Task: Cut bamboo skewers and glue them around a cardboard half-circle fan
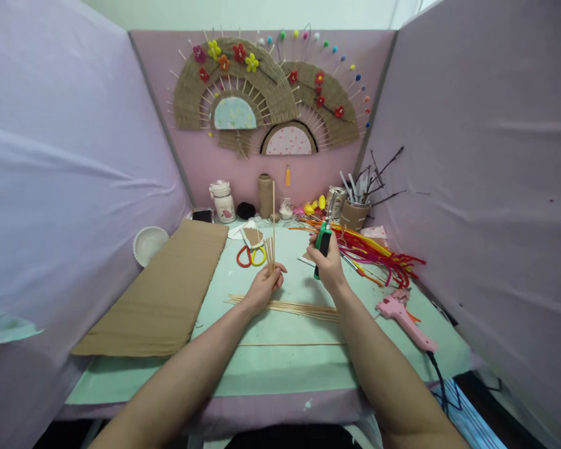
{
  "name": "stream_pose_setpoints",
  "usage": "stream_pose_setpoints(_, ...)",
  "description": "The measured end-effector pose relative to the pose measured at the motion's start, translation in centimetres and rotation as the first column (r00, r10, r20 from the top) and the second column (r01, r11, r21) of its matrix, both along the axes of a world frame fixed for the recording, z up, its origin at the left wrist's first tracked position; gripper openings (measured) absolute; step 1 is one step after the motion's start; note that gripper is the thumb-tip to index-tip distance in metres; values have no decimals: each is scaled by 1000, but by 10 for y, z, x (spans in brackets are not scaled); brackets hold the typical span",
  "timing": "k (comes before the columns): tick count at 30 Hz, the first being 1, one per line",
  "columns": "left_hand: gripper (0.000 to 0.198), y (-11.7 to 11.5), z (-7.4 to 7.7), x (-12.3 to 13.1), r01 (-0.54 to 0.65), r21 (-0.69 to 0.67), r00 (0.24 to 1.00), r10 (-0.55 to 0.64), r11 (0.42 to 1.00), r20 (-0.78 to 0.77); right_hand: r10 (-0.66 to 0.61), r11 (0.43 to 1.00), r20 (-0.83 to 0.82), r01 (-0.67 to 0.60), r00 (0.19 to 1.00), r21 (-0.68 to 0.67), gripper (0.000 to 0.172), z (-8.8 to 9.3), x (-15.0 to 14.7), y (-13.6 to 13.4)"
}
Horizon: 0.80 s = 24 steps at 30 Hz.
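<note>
Above the counter [271,377]: thin sticks [270,252], several short and one long, upright, held in my left grip [264,285]; green-handled cutters [324,241] held in my right grip [328,260], apart from them. Short lengths seemingly done; apparently left, a bundle of long sticks [303,308] and a single stick [290,344], lying below.

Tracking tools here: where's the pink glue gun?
In the head view, the pink glue gun lies on the right of the table, beside the right forearm, below the pipe cleaners.
</note>
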<state>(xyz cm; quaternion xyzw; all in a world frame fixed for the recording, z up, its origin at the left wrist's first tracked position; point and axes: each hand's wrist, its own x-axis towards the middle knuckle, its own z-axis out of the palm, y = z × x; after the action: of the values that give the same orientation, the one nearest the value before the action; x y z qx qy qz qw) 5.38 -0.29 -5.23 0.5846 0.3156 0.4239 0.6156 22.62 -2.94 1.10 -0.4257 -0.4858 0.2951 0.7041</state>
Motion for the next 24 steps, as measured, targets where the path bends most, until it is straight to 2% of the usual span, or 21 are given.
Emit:
stream_pose_setpoints(3, 38, -3, 2, 0, -19, 62, 1000, 20, 998, -20, 120, 992, 32, -121, 992, 31, 46, 3, -4, -5)
stream_pose_setpoints(6, 39, -5, 5, 2, -30, 112, 998, 35, 993, -47, 299, 953, 71, -301, 952, 19, 49, 6, -10, -13)
stream_pose_setpoints(8, 40, -6, 6, 5, -47, 116, 997, 54, 992, -56, 356, 933, 129, -360, 926, 12, 48, 9, -16, -18)
stream_pose_setpoints(13, 50, -7, 7, 9, -104, 54, 993, 106, 993, -48, 408, 910, 205, -414, 890, -12, 50, 12, -32, -28)
stream_pose_setpoints(18, 54, -5, 6, 6, -66, 33, 995, 68, 997, -77, 396, 916, 208, -400, 894, -24, 50, 10, -35, -29)
stream_pose_setpoints(21, 52, -5, 6, 5, -55, 59, 994, 60, 997, -91, 437, 899, 176, -433, 882, -62, 51, 9, -33, -28)
stream_pose_setpoints(24, 50, -6, 9, 6, -92, 125, 991, 103, 988, -83, 424, 905, 195, -422, 884, -51, 52, 9, -32, -27)
